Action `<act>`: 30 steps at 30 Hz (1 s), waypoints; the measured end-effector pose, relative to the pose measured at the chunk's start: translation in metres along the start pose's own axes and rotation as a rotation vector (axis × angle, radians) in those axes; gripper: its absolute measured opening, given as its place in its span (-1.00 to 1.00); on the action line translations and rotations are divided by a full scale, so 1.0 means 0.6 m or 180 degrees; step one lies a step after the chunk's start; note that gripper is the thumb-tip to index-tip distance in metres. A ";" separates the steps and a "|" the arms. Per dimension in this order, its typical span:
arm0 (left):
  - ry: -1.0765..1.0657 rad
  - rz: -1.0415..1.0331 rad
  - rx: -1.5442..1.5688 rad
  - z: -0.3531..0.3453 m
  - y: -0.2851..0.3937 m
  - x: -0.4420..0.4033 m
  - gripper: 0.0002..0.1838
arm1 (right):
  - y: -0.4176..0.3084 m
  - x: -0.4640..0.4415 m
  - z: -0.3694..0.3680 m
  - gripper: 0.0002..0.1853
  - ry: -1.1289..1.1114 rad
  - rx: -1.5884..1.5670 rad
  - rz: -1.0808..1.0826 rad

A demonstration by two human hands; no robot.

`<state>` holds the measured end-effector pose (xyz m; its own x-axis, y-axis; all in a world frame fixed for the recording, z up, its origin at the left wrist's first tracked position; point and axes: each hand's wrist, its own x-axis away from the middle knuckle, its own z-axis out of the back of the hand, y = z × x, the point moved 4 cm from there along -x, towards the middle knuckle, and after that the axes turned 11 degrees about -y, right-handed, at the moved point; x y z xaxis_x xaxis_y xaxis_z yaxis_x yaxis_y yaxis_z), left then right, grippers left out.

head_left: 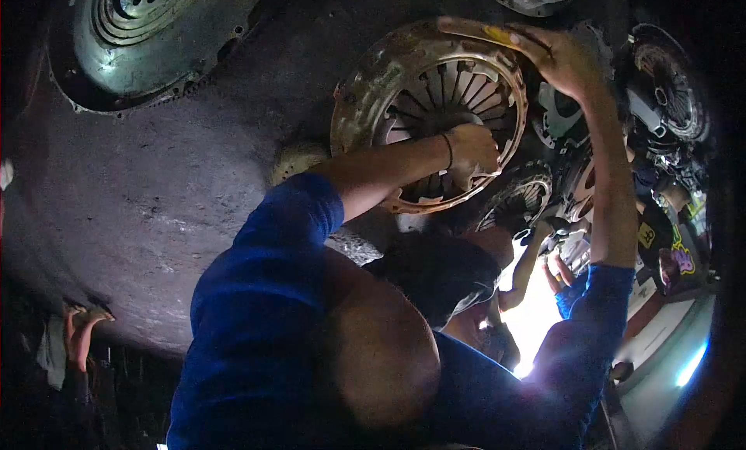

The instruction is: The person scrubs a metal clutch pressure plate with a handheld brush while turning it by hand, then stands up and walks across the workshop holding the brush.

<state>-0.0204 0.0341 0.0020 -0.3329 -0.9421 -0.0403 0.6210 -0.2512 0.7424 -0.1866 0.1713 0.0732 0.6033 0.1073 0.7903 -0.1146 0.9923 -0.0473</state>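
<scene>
A large round metal clutch cover (365, 81), rusty along its rim and with radial fingers inside, stands tilted at upper centre. My left hand (472, 155), with a thin dark band at its wrist, is closed in front of the cover's lower inner part. Whatever it grips is hidden. Along the cover's upper right rim lies my right hand (556, 57), its fingers stretched out to the left beside a yellow mark. Blue sleeves cover both upper arms.
A big metal housing (144, 42) lies at upper left on the dark, worn surface (155, 186). More clutch parts (668, 85) lie at right. A person in a dark cap (435, 275) is below the cover; another person (657, 236) is at far right.
</scene>
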 end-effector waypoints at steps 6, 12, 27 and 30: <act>-0.0065 -0.0047 0.0002 0.011 0.006 0.009 -0.47 | -0.109 -0.158 0.008 -0.49 -0.1001 0.1044 0.0403; 0.0300 0.0026 0.0130 0.000 -0.004 0.013 -0.51 | -0.094 -0.112 0.155 -0.63 -0.0817 0.1552 -0.0753; -0.0064 0.0055 -0.0089 -0.015 -0.003 -0.012 -0.42 | -0.074 -0.110 0.161 -0.64 -0.0982 0.0754 -0.0579; -0.0010 -0.0009 0.0089 -0.001 0.000 -0.004 -0.38 | -0.190 -0.100 0.120 -0.60 -0.1243 0.1184 -0.0046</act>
<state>-0.0190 0.0359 0.0016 -0.3368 -0.9407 -0.0404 0.6000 -0.2475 0.7607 -0.2666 0.0470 0.0753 0.2765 -0.0075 0.9610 -0.4230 0.8970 0.1287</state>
